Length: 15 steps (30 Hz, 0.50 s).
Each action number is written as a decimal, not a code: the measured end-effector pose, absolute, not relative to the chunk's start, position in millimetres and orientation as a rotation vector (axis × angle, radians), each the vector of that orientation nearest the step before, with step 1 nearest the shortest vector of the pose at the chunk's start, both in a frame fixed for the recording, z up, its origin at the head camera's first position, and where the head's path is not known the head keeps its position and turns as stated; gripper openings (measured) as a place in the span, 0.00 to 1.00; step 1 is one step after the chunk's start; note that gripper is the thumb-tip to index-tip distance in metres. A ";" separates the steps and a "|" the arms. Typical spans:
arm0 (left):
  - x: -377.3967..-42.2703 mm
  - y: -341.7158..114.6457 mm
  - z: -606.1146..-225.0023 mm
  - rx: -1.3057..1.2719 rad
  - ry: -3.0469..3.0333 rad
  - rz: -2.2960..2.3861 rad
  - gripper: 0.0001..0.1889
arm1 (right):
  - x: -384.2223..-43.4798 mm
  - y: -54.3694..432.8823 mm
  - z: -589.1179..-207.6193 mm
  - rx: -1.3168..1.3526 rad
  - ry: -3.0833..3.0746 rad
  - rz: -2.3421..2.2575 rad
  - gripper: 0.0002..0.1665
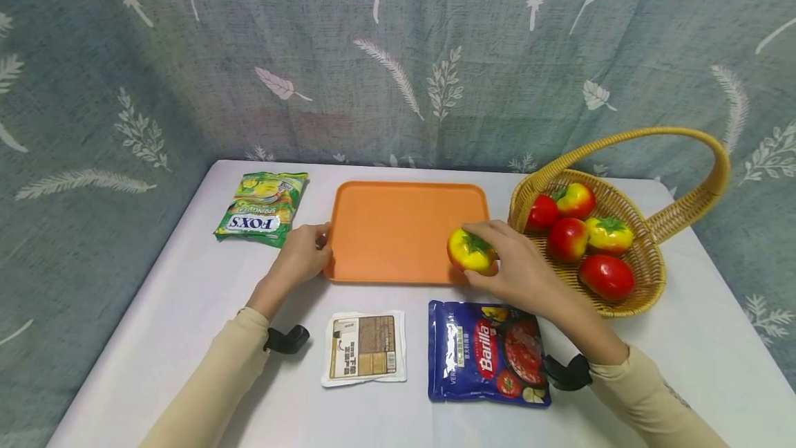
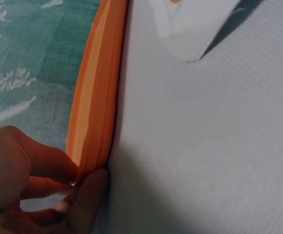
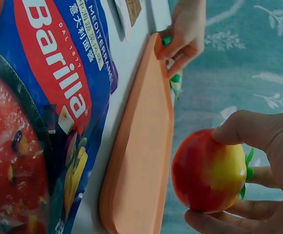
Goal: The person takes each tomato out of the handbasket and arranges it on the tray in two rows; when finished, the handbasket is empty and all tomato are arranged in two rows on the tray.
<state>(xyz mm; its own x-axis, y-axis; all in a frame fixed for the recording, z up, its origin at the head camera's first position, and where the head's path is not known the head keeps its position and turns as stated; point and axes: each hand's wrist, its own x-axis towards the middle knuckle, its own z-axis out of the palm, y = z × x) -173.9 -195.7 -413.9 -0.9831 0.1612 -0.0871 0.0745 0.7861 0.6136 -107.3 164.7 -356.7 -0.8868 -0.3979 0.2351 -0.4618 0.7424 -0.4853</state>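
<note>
My right hand (image 1: 519,261) grips a red-and-yellow persimmon (image 1: 470,249) with a green leafy top. In the head view the fruit appears over the right part of an orange tray (image 1: 398,230). Seen from the right wrist, the thumb and fingers (image 3: 249,127) are round the persimmon (image 3: 209,170), which is above the tray's surface. At the tray's left side, my left hand (image 1: 302,254) pinches the rim. The left wrist view shows the thumb and fingers (image 2: 51,163) at a corner of the tray (image 2: 95,97).
A wicker basket (image 1: 653,272) with a tall handle holds several red and yellow fruits on the right. A green Fox's bag (image 1: 264,206) lies at the back left. Nearer are a white-and-brown packet (image 1: 365,349) and a blue Barilla pouch (image 1: 488,353). Patterned cloth hangs behind.
</note>
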 end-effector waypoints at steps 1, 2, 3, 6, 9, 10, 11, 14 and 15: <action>-173.4 -197.0 -413.8 0.192 2.839 0.973 0.29 | -108.1 163.7 -357.4 0.698 -2.825 0.831 0.41; -172.9 -198.1 -413.5 0.188 2.833 0.980 0.29 | -108.8 162.6 -358.1 0.697 -2.827 0.828 0.41; -172.4 -198.9 -413.4 0.188 2.832 0.984 0.29 | -109.6 161.7 -358.8 0.693 -2.834 0.824 0.41; -171.6 -199.7 -414.5 0.182 2.842 0.981 0.29 | -111.2 158.6 -360.1 0.679 -2.859 0.819 0.40; -171.1 -198.7 -415.4 0.181 2.859 0.972 0.29 | -112.8 155.5 -362.0 0.674 -2.871 0.814 0.40; -171.0 -198.3 -415.8 0.181 2.864 0.971 0.29 | -113.2 154.5 -362.7 0.671 -2.874 0.810 0.41; -170.9 -197.9 -415.9 0.183 2.868 0.972 0.29 | -113.8 153.8 -363.8 0.670 -2.876 0.808 0.41; -170.9 -197.2 -416.8 0.178 2.874 0.974 0.29 | -115.5 151.7 -367.6 0.671 -2.880 0.813 0.41; -170.8 -197.2 -417.1 0.176 2.875 0.973 0.29 | -116.1 151.1 -368.9 0.672 -2.880 0.816 0.41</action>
<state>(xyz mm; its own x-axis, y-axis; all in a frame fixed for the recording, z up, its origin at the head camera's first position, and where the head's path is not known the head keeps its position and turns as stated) -170.8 -197.2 -417.1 -0.9882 0.1414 -0.0584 0.0768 0.7890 0.6096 -116.1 151.1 -368.9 -0.9014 -0.3913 0.1854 -0.4304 0.7628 -0.4826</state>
